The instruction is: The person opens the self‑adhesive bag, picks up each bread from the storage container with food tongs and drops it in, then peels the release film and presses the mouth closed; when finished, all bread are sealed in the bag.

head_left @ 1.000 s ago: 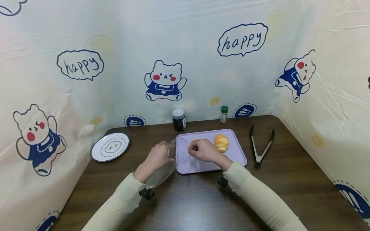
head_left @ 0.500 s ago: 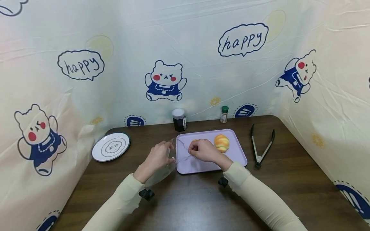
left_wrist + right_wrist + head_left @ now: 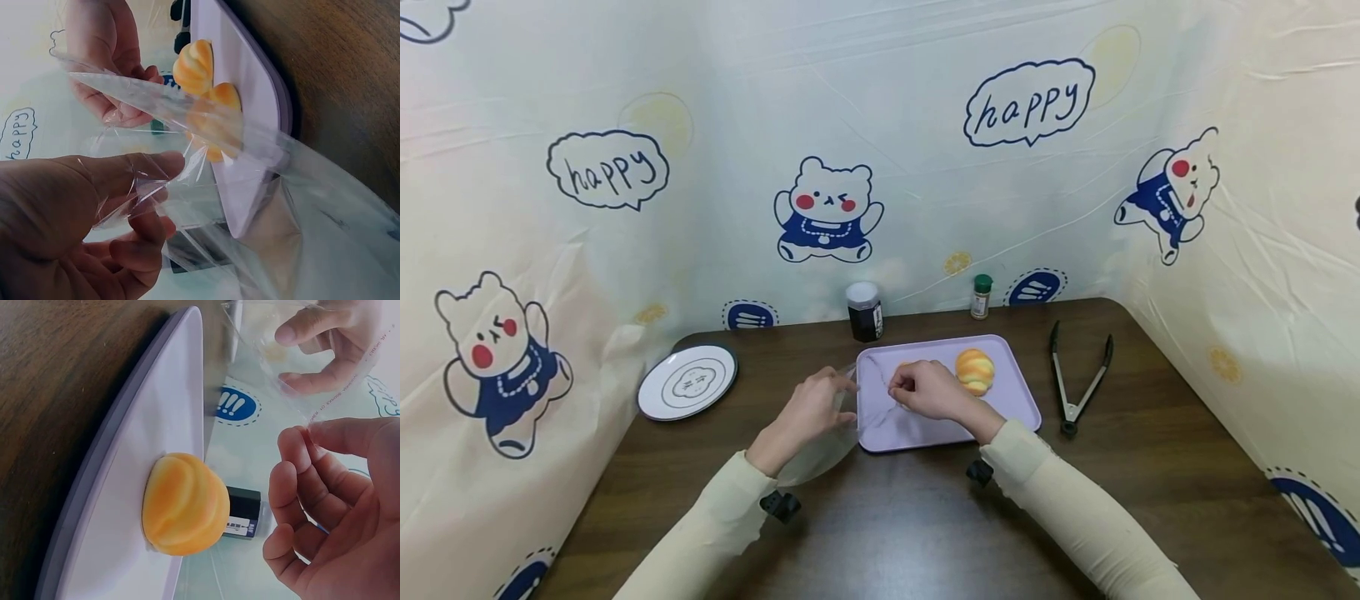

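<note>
My right hand [image 3: 928, 390] is over the lilac tray [image 3: 887, 433]; its thumb and index finger pinch the edge of a clear plastic bag [image 3: 350, 206]. At the tray's left edge is my left hand [image 3: 808, 408], thumb and index finger spread apart against the bag's film, the other fingers loosely bent. The bag hangs below it and stretches across to the right hand. A yellow-orange bread roll [image 3: 975, 372] sits on the tray. Another roll [image 3: 226, 95] shows partly through the film in the left wrist view; the right hand mostly hides it in the head view.
Left of the tray lies a white plate [image 3: 658, 392] with a dark rim. Behind it stand a dark jar [image 3: 867, 321] with a white lid and a small green-capped shaker [image 3: 981, 300]. Black-tipped tongs [image 3: 1075, 408] lie spread at the right on the brown table [image 3: 925, 525].
Both hands stay nearly in place. The film between them shifts a little, and the left thumb and index finger move slightly.
</note>
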Demonstrator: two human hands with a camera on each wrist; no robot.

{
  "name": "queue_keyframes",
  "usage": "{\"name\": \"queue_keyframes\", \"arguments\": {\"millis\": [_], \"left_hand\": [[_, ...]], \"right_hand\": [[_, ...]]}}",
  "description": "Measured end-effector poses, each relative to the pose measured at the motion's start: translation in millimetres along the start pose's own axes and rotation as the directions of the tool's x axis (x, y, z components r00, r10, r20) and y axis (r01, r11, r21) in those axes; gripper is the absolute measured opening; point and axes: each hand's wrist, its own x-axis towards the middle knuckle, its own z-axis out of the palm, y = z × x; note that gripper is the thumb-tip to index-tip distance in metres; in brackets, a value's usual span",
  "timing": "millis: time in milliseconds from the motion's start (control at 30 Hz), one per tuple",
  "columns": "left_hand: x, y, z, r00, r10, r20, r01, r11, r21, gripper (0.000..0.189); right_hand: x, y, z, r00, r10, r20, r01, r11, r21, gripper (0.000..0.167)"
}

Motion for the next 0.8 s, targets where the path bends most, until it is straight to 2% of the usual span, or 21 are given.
{"name": "queue_keyframes", "arguments": {"millis": [167, 433, 667, 800], "left_hand": [[-0.4, -0.6, 0.6, 0.999, 0.044, 0.022, -0.044, 0.999, 0.032, 0.048], [0.5, -2.1, 0.3, 1.000, 0.018, 0.005, -0.018, 1.000, 0.012, 0.055], [2.0, -4.5, -0.1, 1.000, -0.026, 0.014, 0.026, 1.000, 0.007, 0.061], [1.6, -6.6, -0.5, 1.000, -0.021, 0.007, 0.021, 1.000, 0.010, 0.064]], "right_hand": [[0.3, -1, 0, 1.000, 0.001, 0.005, -0.001, 1.000, 0.005, 0.009], [-2.4, -1, -2, 1.000, 0.005, 0.004, -0.005, 1.000, -0.003, 0.009], [-8.7, 7, -13, 0.995, 0.098, 0.004, -0.098, 0.995, 0.035, 0.014], [-13.6, 16, -22, 0.990, 0.132, -0.039, -0.131, 0.991, 0.018, 0.014]]}}
